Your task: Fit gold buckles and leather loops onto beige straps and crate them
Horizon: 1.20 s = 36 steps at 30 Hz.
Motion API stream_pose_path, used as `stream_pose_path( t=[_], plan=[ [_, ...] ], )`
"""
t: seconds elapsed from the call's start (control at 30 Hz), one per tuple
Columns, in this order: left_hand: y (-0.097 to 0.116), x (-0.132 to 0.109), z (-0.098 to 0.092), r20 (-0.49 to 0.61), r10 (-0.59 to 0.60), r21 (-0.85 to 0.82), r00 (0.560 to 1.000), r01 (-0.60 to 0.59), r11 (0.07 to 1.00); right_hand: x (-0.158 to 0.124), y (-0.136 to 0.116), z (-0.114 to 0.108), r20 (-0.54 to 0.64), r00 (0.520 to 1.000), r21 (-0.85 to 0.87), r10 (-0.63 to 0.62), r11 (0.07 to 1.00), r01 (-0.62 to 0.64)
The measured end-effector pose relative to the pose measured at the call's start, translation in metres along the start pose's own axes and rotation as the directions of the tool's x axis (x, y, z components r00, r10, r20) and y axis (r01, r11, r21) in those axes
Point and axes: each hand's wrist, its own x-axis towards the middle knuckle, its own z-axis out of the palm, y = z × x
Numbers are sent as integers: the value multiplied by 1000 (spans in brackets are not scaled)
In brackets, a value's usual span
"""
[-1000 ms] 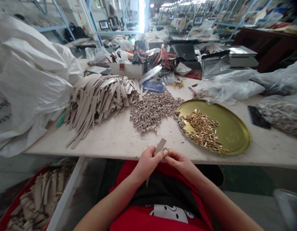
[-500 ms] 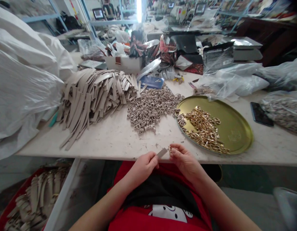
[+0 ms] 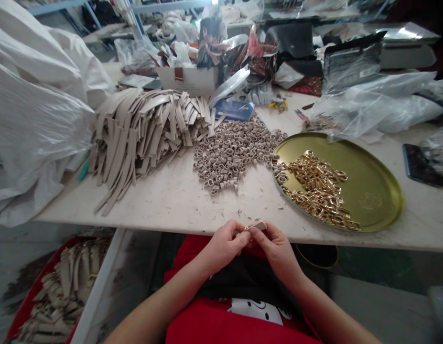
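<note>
My two hands meet just in front of the table's near edge. Between them is a short grey-beige leather strap (image 3: 257, 226), its end pointing to the right. My right hand (image 3: 278, 249) pinches this end between thumb and fingers. Closed close beside it, my left hand (image 3: 226, 243) grips the strap further back, mostly hidden by the fingers. A small gold buckle (image 3: 247, 228) glints at the left fingertips; how the strap sits in it is too small to tell. Gold metal buckles (image 3: 319, 191) lie heaped on a round gold tray (image 3: 377, 177) to the right.
Many leather straps (image 3: 135, 129) are piled on the left of the table, beside small leather loops (image 3: 232, 153). A phone (image 3: 422, 165) lies right of the tray. Below left, a red bin (image 3: 22, 310) holds more straps. Plastic bags and a white box (image 3: 189, 80) stand behind.
My hands have come together. The buckle, earlier in my right fingers, now sits at my left fingertips, and my right hand has taken the strap's end. The view has tilted down.
</note>
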Motion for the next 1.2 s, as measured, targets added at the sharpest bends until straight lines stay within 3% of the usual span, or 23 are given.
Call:
stream_pose_path(
  t=[0.3, 0.47, 0.63, 0.73, 0.8, 0.83, 1.03, 1.13, 1.2],
  plan=[
    [3, -8, 6, -3, -85, -48, 996, 84, 995, -6, 0, 0, 96, 978, 213, 184, 956, -201],
    [-3, -13, 7, 25, -65, -62, 998, 67, 996, -14, 2, -4, -22, 999, -2, 37, 999, -37],
    [-3, -18, 7, 29, -28, -111, 999, 31, 993, -15, 1, 1, 64, 996, -13, 62, 998, -62],
    [-1, -20, 9, -39, -30, -95, 999, 26, 995, -18, -4, 4, 1, 984, -252, -179, 952, 173],
    [1, -23, 9, -96, 22, -42, 995, -26, 999, -21, -9, 4, -4, 927, -425, -376, 840, 338],
    [2, -24, 9, -110, 56, -14, 992, -58, 998, -22, -11, 4, 11, 910, -459, -415, 806, 373],
    [9, -24, 2, -25, 90, 65, 996, -88, 994, -19, -16, 0, 134, 976, -314, -170, 927, 204],
    [10, -13, -4, -104, 100, 93, 990, -90, 992, -8, -19, -1, 164, 968, -333, -192, 912, 238],
    [10, -3, -8, -97, 103, 74, 990, -96, 993, 8, -24, -6, 234, 953, -384, -194, 882, 274]
  ],
)
